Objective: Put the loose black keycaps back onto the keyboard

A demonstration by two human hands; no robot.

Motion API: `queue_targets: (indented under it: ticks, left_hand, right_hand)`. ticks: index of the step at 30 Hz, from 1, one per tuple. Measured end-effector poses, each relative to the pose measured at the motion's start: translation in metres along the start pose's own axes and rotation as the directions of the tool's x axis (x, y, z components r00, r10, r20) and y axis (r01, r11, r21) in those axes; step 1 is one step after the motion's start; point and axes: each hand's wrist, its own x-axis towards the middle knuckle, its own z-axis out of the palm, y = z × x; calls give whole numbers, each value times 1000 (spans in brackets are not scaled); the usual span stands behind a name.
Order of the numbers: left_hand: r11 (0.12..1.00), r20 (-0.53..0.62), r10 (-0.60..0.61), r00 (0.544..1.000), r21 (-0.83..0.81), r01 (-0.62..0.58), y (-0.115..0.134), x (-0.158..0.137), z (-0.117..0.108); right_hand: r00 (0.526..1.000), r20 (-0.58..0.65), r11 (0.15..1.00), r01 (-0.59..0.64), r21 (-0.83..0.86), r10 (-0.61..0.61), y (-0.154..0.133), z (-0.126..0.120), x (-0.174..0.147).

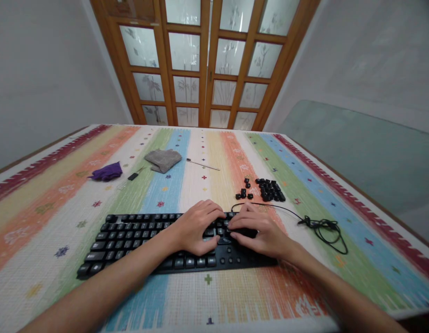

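A black keyboard (pixel 138 240) lies across the near part of the table, with keys on its left and middle and bare key posts at its lower right. My left hand (pixel 196 226) rests on top, right of the middle, its thumb spread from its fingers. Over the keyboard's right part, my right hand (pixel 254 229) has its thumb and forefinger close together at the keys beside the bare posts. Whatever sits between those fingertips is hidden. Loose black keycaps (pixel 271 189) are grouped beyond the right hand, a few of them apart from the cluster.
The keyboard's black cable (pixel 321 226) runs right into a tangled coil. Farther back lie a grey cloth (pixel 163 160), a purple cloth (pixel 108 172), a small black-headed brush (pixel 133 176) and a thin stick with a dark tip (pixel 203 164). A striped cloth (pixel 186 300) covers the table.
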Motion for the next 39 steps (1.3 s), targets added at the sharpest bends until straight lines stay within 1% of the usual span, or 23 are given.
queue_targets:
  ticks: [5, 9, 13, 16, 19, 23, 27, 32, 39]
  left_hand:
    - [1000, 2, 1, 1000, 3, -1, 0, 0, 0]
    - [1000, 0, 4, 1000, 3, -4, -1, 0, 0]
    - [1000, 11, 3, 1000, 4, -3, -1, 0, 0]
    - [1000, 14, 6, 1000, 6, -6, -1, 0, 0]
    - [1000, 16, 9, 1000, 12, -9, -1, 1, 1]
    - [1000, 13, 8, 1000, 17, -8, -1, 1, 1]
    - [1000, 12, 6, 1000, 15, -7, -1, 1, 1]
    - [1000, 4, 5, 1000, 15, -5, 0, 0, 1]
    - [1000, 1, 13, 1000, 13, -13, 0, 0, 1]
  right_hand:
    - [1000, 11, 999, 28, -16, -27, -1, 5, -2]
    - [999, 7, 996, 49, -74, -48, 1, 8, -4]
    - [999, 39, 989, 39, -140, -34, 1, 8, -5]
    - [998, 64, 991, 22, -134, -13, -1, 8, -3]
    - [999, 53, 994, 8, -113, -2, -2, 8, -2]
    - [998, 53, 992, 35, -119, -29, -2, 10, -2]
    - [995, 74, 982, 86, -165, -74, -6, 14, -3]
    - [988, 36, 950, 156, -270, -152, -9, 14, -2]
    - [979, -41, 952, 184, -245, -199, -10, 15, -2]
